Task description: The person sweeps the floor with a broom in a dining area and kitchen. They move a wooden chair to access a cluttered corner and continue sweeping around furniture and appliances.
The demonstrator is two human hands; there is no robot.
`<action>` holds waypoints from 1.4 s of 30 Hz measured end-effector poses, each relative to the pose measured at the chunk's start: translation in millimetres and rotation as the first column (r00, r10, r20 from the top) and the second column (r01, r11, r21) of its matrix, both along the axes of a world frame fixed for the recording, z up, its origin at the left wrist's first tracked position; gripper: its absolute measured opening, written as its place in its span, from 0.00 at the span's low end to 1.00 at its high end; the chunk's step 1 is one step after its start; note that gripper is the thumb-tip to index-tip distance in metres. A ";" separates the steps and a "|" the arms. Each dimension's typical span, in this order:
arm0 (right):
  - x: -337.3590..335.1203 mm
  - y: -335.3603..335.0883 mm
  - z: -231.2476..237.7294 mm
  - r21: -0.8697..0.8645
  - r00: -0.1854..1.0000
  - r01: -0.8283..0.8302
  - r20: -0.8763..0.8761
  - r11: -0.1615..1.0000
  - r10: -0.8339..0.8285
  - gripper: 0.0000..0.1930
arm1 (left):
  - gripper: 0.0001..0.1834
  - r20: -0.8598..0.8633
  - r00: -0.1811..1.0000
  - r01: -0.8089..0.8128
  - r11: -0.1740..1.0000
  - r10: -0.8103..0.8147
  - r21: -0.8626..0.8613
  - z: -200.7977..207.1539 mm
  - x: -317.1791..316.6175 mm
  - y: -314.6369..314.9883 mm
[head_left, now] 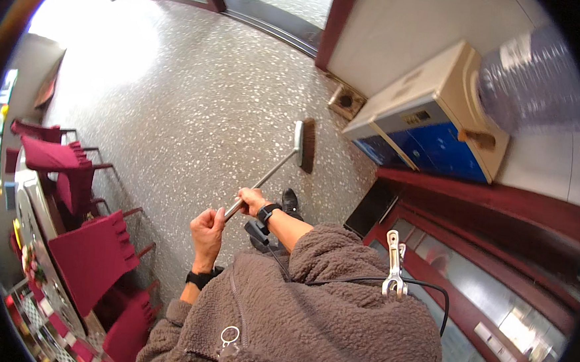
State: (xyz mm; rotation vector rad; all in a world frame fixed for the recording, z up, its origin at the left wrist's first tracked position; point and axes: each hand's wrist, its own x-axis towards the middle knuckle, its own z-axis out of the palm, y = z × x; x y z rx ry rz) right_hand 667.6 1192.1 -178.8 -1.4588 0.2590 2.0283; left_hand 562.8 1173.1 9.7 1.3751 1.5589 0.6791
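A broom (307, 145) with dark brown bristles and a pale head lies at the far end of a thin grey handle (263, 181), its bristles toward the right, over the speckled floor. My left hand (206, 230) is closed around the near end of the handle. Further along the shaft, my right hand (251, 200) also grips it, with a dark band on the wrist. A black shoe (291, 201) shows just beyond my right hand.
Chairs with dark red covers (92, 260) line a table (35, 215) on the left. A cream and blue water dispenser (433, 123) with a large clear bottle (538, 83) stands at the right, beside a dark red glass-fronted cabinet (489, 293). A doorway threshold (272, 30) lies at the far side.
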 end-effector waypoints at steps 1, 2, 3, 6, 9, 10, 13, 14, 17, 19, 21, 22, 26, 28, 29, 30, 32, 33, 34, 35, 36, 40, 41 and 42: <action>-10.9 9.2 7.2 -0.011 0.998 -0.055 -0.004 0.998 0.055 0.07 | 0.18 0.011 0.998 -0.058 0.998 0.058 0.021 4.1 -3.9 -3.4; -19.9 14.4 12.7 -0.007 0.991 -0.131 -0.016 0.991 0.131 0.07 | 0.18 0.025 0.993 -0.119 0.992 0.118 0.040 8.7 -6.3 -8.5; -24.7 19.1 15.5 0.045 0.966 -0.248 -0.056 0.968 0.250 0.07 | 0.18 0.041 0.982 -0.184 0.981 0.182 0.059 13.1 -7.6 -14.2; -44.1 27.0 21.3 0.108 0.908 -0.376 -0.154 0.920 0.390 0.07 | 0.18 0.037 0.960 -0.278 0.958 0.276 0.076 23.4 -7.5 -31.2; -63.1 17.8 30.7 0.158 0.875 -0.428 -0.175 0.890 0.451 0.05 | 0.18 0.059 0.925 -0.379 0.917 0.374 0.125 34.7 -11.1 -54.6; -68.2 10.7 35.8 0.176 0.852 -0.471 -0.164 0.864 0.497 0.06 | 0.18 0.059 0.911 -0.412 0.901 0.408 0.137 39.3 -13.5 -65.2; -81.4 -21.8 53.6 0.248 0.802 -0.512 -0.204 0.822 0.562 0.06 | 0.18 0.065 0.851 -0.522 0.827 0.521 0.211 52.8 -15.8 -108.2; -86.8 -37.1 59.8 0.268 0.766 -0.566 -0.176 0.779 0.618 0.06 | 0.18 0.046 0.828 -0.553 0.801 0.558 0.231 58.8 -16.6 -126.5; -104.8 -87.3 76.7 0.247 0.643 -0.724 -0.096 0.644 0.760 0.08 | 0.18 0.027 0.748 -0.641 0.712 0.663 0.286 76.7 -12.3 -186.6; -110.6 -123.2 80.6 0.303 0.516 -0.794 -0.121 0.527 0.848 0.04 | 0.19 0.100 0.671 -0.726 0.622 0.735 0.294 82.0 -7.4 -224.1; -115.8 -161.1 79.0 0.543 0.344 -0.790 0.010 0.284 0.939 0.06 | 0.18 0.109 0.602 -0.771 0.541 0.791 0.335 85.7 -5.1 -259.7; -116.0 -183.4 77.2 0.717 0.275 -0.694 0.175 0.069 0.945 0.08 | 0.18 0.088 0.579 -0.785 0.526 0.810 0.329 88.7 -4.0 -277.2; -134.2 -254.2 60.6 0.726 0.026 -0.291 0.657 -0.623 0.753 0.16 | 0.17 -0.029 0.485 -0.810 0.462 0.874 0.361 93.9 -2.1 -330.4; -135.8 -283.5 47.8 0.785 0.031 -0.178 0.608 -0.594 0.794 0.16 | 0.17 -0.059 0.436 -0.834 0.428 0.898 0.348 88.4 -0.3 -342.6; -143.6 -294.7 40.3 0.756 -0.004 -0.076 0.652 -0.650 0.758 0.13 | 0.17 -0.069 0.414 -0.845 0.411 0.908 0.342 83.1 -0.1 -344.3; -148.5 -304.1 33.4 0.808 0.020 -0.035 0.588 -0.588 0.808 0.12 | 0.17 -0.081 0.371 -0.871 0.377 0.925 0.314 76.9 -2.4 -342.9; -150.7 -316.2 14.2 0.842 -0.029 -0.019 0.539 -0.540 0.842 0.10 | 0.16 -0.112 0.283 -0.920 0.303 0.953 0.249 58.8 -5.5 -334.3; -153.1 -314.8 5.2 0.874 -0.016 -0.001 0.486 -0.486 0.874 0.08 | 0.16 -0.103 0.243 -0.925 0.263 0.964 0.273 51.0 -11.3 -325.7; -159.0 -310.6 -3.7 0.843 -0.155 -0.085 0.515 -0.531 0.843 0.09 | 0.16 -0.098 0.211 -0.925 0.231 0.973 0.302 44.1 -18.0 -315.7; -168.4 -304.6 -10.2 0.798 -0.291 -0.160 0.524 -0.581 0.800 0.09 | 0.16 -0.082 0.184 -0.925 0.201 0.979 0.324 39.1 -26.6 -304.3; -174.2 -293.1 -16.4 0.822 -0.386 -0.245 0.404 -0.515 0.829 0.09 | 0.16 -0.058 0.170 -0.918 0.180 0.984 0.352 34.6 -34.8 -292.3; -170.8 -202.6 -18.7 0.786 -0.120 -0.273 0.545 -0.555 0.830 0.10 | 0.13 -0.018 0.234 -0.923 0.228 0.972 0.311 30.7 -52.2 -221.2; -169.1 -167.7 -13.5 0.749 0.065 -0.164 0.657 -0.642 0.751 0.10 | 0.12 0.009 0.292 -0.900 0.271 0.957 0.343 33.0 -58.3 -199.8; -169.3 -136.0 -7.9 0.744 0.132 -0.158 0.668 -0.650 0.733 0.10 | 0.11 0.018 0.329 -0.890 0.304 0.944 0.339 35.9 -62.7 -180.2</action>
